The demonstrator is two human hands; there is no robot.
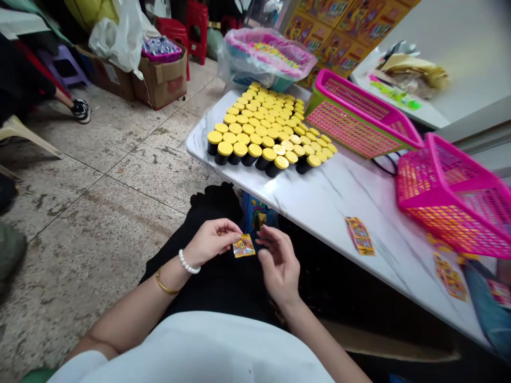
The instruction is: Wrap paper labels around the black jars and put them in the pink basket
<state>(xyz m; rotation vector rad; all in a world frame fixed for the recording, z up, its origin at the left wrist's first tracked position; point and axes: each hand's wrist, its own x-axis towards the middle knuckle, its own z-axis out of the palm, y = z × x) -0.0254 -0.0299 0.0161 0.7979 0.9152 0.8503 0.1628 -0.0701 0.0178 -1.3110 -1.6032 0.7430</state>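
Observation:
Between the thumb and fingers of my left hand [212, 242] is a small yellow printed packet [244, 246], pinched at its left edge above my lap. Just to the right of it, my right hand [279, 260] has its fingers curved and apart; nothing shows in them, and a small gap separates them from the packet. Beyond my hands, many small black tubs with yellow lids [261, 130] stand in close rows on the white marbled table [311, 205]. Another printed packet strip [360, 235] lies on the table to the right.
Two pink mesh baskets [359, 106] [455, 197] stand along the table's right side. A plastic-lined basket of small colourful pieces [275, 56] sits at the far end. Printed cartons [339, 37] are stacked behind. On the floor at left are a cardboard box [163, 80] and red stools [197, 32].

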